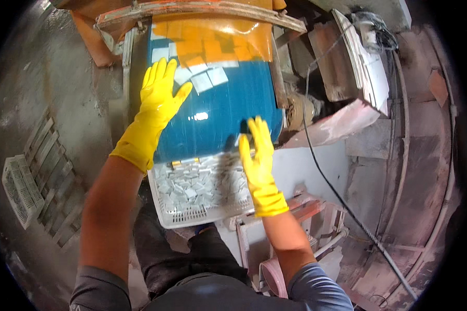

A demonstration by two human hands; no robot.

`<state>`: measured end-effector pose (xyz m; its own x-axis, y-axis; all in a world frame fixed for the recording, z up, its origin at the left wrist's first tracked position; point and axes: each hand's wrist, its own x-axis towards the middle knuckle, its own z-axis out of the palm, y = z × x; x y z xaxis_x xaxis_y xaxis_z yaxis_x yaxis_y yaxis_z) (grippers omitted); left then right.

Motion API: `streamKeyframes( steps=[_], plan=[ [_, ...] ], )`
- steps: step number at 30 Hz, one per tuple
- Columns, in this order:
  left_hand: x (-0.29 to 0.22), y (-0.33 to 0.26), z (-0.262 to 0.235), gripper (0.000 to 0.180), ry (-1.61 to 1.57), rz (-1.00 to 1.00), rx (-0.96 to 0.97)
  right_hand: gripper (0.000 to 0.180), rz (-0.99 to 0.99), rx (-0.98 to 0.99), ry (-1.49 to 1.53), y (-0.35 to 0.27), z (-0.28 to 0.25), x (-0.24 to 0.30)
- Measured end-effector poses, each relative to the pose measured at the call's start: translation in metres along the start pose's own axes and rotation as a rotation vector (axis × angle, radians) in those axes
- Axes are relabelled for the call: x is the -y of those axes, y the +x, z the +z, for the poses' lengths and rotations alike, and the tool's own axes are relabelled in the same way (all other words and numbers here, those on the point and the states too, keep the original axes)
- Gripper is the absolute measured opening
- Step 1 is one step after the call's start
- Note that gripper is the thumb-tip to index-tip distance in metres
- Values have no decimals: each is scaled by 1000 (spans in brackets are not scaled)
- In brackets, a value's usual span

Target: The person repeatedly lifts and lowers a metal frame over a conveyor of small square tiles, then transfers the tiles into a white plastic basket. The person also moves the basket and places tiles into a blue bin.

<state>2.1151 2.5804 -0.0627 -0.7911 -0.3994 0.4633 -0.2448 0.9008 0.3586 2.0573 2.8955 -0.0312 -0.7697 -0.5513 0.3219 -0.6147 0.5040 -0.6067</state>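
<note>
Both my hands wear yellow rubber gloves. My left hand (pixel 160 92) lies flat with spread fingers on a wide blue conveyor belt (pixel 228 103), next to several pale square tiles (pixel 208 79) stuck on the wet belt. My right hand (pixel 258 150) reaches to the belt's lower right edge, fingers extended, tips touching the belt; it holds nothing I can make out. Below the belt sits a white perforated plastic crate (pixel 163 210) filled with several small pale tiles (pixel 197 181). An orange translucent flap (pixel 218 41) hangs over the belt's upper part.
A second empty white crate (pixel 19 189) lies on the wet grey floor at left beside a wooden pallet (pixel 54 171). A black cable (pixel 337 194) runs down the right side past dusty machine parts. A white panel (pixel 366 57) stands at upper right.
</note>
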Motion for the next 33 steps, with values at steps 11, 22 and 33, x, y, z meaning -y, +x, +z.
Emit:
streamKeyframes(
  steps=[11,22,33],
  plan=[
    [-14,31,1,79,-20,-107,182,40,-457,-158,-232,347,166,-64],
    [-13,37,1,85,23,-212,310,37,-478,-136,-150,483,212,-99],
    [-24,44,-4,83,12,-186,305,62,-411,55,-598,390,142,-154]
  ],
)
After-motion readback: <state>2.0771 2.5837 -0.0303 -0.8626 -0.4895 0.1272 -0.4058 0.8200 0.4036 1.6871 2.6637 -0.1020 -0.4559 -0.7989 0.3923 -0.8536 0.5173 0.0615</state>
